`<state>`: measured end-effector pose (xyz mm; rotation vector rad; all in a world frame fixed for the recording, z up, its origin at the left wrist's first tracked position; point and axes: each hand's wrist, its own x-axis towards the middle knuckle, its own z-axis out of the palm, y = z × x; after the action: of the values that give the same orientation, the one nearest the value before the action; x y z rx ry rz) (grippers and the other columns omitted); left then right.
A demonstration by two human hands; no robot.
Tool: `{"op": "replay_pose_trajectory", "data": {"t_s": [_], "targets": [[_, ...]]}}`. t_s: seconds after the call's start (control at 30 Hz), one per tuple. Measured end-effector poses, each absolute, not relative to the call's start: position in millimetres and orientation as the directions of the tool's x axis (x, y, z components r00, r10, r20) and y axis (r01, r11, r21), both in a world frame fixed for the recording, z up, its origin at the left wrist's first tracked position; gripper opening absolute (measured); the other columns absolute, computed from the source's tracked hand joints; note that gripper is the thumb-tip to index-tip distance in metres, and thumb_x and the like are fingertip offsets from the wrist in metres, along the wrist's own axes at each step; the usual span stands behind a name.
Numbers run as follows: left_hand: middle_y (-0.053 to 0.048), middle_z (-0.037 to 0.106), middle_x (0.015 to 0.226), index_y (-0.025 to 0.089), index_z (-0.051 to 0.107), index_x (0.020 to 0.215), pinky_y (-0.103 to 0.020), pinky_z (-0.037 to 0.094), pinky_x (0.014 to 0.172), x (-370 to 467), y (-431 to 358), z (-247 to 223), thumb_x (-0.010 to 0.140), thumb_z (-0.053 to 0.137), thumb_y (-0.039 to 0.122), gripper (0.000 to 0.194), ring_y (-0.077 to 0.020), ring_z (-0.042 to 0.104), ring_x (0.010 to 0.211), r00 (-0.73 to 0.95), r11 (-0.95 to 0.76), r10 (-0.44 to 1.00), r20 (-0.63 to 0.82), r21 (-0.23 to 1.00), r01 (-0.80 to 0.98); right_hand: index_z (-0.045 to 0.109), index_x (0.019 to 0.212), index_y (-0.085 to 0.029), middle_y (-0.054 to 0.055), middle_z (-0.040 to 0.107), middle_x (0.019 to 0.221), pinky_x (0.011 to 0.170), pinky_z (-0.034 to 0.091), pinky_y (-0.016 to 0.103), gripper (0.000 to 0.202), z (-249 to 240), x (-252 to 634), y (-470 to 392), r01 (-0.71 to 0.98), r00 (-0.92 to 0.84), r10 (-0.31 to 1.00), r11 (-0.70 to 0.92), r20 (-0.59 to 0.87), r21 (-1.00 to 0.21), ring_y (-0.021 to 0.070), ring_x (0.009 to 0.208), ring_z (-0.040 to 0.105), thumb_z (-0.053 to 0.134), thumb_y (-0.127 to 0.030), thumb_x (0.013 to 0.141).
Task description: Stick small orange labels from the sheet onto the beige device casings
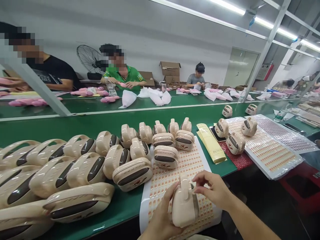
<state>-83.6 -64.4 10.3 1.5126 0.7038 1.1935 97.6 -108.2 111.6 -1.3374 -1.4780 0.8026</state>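
Note:
My left hand (162, 213) is wrapped round the lower left side of a beige plastic case (183, 208) with a top handle, held over a sheet of small orange stickers (156, 196). At the upper right of the case, my right hand (212, 188) has its thumb and index finger pinched close together beside the dark panel; what is between the fingertips is too small to make out. Beyond my hands, beige cases with red marks (165, 156) stand on the sticker sheet.
Rows of beige cases (86, 168) fill the green table (82, 126) at left. A yellow paper (211, 143), a phone and more sticker sheets (270, 160) lie right. Several people sit across the table among pink items (110, 99) and white bags (128, 98).

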Motion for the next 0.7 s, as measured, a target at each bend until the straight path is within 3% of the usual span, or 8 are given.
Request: {"op": "replay_pose_trajectory", "data": {"t_s": [0.17,0.4,0.57,0.7], "targets": [[-0.012,0.054,0.128,0.033,0.04,0.131,-0.058,0.036,0.093,-94,-54,-16,0.036,0.078,0.009,0.105,-0.0412,0.049,0.112,0.517,-0.491,0.714,0.473,0.864,-0.113,0.061,0.062,-0.019,-0.003,0.056,0.063,0.057,0.041,0.023,0.014,116,87,-96,0.297,-0.075,0.996,0.073,0.053,-0.952,0.0106,0.059,0.05,0.069,-0.03,0.067],[-0.011,0.053,0.129,0.033,0.042,0.129,-0.059,0.033,0.095,-95,-52,-22,0.034,0.078,0.007,0.105,-0.0414,0.048,0.114,0.485,-0.453,0.737,0.47,0.877,-0.162,0.054,0.056,-0.018,-0.006,0.046,0.055,0.05,0.033,0.022,0.026,99,80,-93,0.168,0.023,0.994,-0.106,-0.104,-0.98,0.009,0.052,0.04,0.073,-0.036,0.058],[-0.012,0.053,0.129,0.034,0.037,0.132,-0.059,0.036,0.093,-94,-55,-22,0.036,0.078,0.008,0.108,-0.042,0.05,0.112,0.5,-0.493,0.717,0.486,0.86,-0.13,0.053,0.056,-0.018,-0.007,0.045,0.053,0.049,0.031,0.021,0.024,95,77,-97,0.141,0.063,0.991,-0.126,-0.118,-0.982,0.0078,0.051,0.037,0.072,-0.031,0.058],[-0.013,0.056,0.125,0.034,0.045,0.127,-0.062,0.033,0.094,-95,-56,-25,0.033,0.079,0.007,0.104,-0.0431,0.05,0.111,0.472,-0.408,0.771,0.428,0.901,-0.149,0.054,0.056,-0.018,-0.007,0.046,0.053,0.049,0.032,0.02,0.021,97,78,-98,0.159,0.08,0.99,-0.126,-0.114,-0.979,0.0078,0.051,0.038,0.072,-0.028,0.059]]}}
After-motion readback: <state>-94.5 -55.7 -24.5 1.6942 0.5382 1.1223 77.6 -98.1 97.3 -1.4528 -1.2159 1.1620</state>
